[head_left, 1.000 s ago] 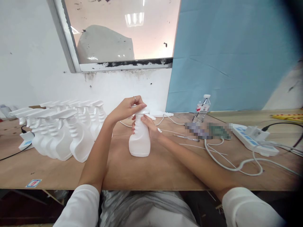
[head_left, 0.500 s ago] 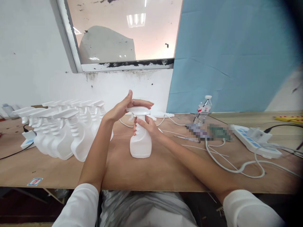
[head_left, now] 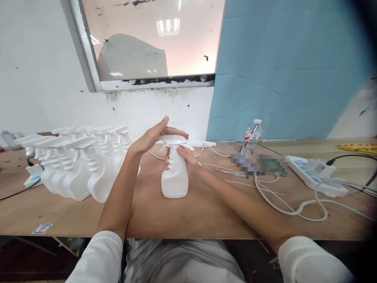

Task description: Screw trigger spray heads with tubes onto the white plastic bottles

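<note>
Behind a brown table [head_left: 165, 220] runs a white wall [head_left: 38, 70] with a window [head_left: 188, 35], and a blue sheet [head_left: 279, 70] hangs to the right. On the table, in front of the person, a white spray bottle [head_left: 175, 184] stands upright, its trigger [head_left: 162, 147] to the left. The right hand [head_left: 190, 158] is wrapped around its neck. The left hand [head_left: 155, 135] is unclenched, fingers [head_left: 178, 133] stretched flat over the spray head [head_left: 173, 139] and thumb raised; whether the fingers press on it is hard to tell. More spray bottles [head_left: 101, 181] crowd the left side. At the right are a drink bottle [head_left: 251, 138], power strip [head_left: 304, 177] and white cables [head_left: 273, 206].
</note>
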Available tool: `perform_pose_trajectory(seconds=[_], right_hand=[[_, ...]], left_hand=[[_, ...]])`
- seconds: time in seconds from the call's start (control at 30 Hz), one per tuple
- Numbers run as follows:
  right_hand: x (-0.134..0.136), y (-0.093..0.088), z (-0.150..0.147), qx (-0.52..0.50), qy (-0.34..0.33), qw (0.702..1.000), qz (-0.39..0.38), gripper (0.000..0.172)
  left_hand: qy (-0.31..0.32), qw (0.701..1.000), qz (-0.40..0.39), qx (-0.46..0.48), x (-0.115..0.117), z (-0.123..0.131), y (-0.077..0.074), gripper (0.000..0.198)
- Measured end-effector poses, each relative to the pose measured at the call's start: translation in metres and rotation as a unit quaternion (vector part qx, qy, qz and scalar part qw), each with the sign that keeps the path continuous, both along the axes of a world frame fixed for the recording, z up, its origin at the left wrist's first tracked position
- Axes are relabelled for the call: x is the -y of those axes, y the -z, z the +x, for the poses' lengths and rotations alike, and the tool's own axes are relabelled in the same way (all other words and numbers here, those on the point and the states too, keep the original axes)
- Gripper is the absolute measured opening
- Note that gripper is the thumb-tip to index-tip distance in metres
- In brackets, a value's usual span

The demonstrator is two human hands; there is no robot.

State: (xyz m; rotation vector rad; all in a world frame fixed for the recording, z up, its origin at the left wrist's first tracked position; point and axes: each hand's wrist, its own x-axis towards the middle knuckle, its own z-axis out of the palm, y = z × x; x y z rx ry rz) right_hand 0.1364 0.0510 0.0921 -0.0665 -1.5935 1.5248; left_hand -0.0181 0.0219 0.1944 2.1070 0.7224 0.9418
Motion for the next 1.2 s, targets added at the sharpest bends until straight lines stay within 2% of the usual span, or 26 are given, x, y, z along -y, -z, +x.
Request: perform_pose_trajectory(seconds=[0.13, 0.33, 0.5, 0.7, 0.87, 0.93, 1.07, 1.13, 1.2], right_hand=[[-0.001, 0.000, 0.000, 0.019, 0.043, 0.999, 0.011, 0.031], [0.002, 0.002, 0.001, -0.006, 0.005, 1.000, -0.003, 0.035], [0.004, 0.001, -0.002, -0.001, 0.068, 0.998, 0.019, 0.040], [0.009, -0.002, -0.006, -0.006, 0.100, 0.994, 0.036, 0.043], [0.005, -0.003, -0.006, 0.005, 0.080, 0.997, 0.009, 0.042], [0.002, -0.003, -0.004, 0.015, 0.065, 0.998, -0.005, 0.042], [-0.002, -0.003, -0.001, 0.045, 0.072, 0.996, -0.011, 0.041], [-0.001, -0.003, 0.000, 0.069, 0.088, 0.994, -0.009, 0.039], [-0.001, -0.003, 0.000, 0.086, 0.108, 0.990, -0.014, 0.036]], left_hand=[[-0.001, 1.000, 0.024, -0.002, 0.004, 0.000, -0.001, 0.062], [-0.002, 0.998, 0.051, -0.022, 0.004, 0.000, -0.002, 0.059], [-0.006, 0.998, 0.056, -0.015, 0.003, -0.001, -0.002, 0.056], [0.004, 0.998, 0.051, -0.024, 0.006, -0.001, -0.003, 0.055], [-0.005, 0.997, 0.068, -0.043, 0.006, -0.003, -0.003, 0.057], [-0.031, 0.994, 0.091, -0.051, 0.008, -0.002, -0.003, 0.058], [-0.114, 0.970, 0.208, -0.044, 0.028, 0.000, -0.010, 0.050], [-0.105, 0.956, 0.270, -0.037, 0.048, 0.002, -0.015, 0.043], [-0.054, 0.952, 0.298, -0.050, 0.077, 0.002, -0.016, 0.037]])
